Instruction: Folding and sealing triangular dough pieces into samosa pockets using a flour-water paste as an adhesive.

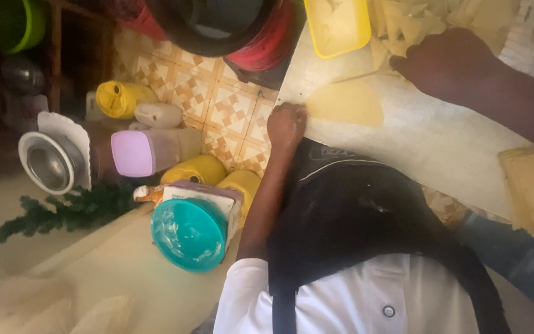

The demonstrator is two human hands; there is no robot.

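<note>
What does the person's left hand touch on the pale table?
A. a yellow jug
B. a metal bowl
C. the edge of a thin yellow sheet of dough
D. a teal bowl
C: the left hand rests at the table edge with its fingers on the near edge of the flat yellow dough sheet, while the teal bowl lies well apart, lower left.

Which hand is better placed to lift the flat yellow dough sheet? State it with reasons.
Left. The left hand rests on the near edge of the dough sheet; the right hand is farther off, at the pile of cut dough pieces by the yellow tub.
</note>
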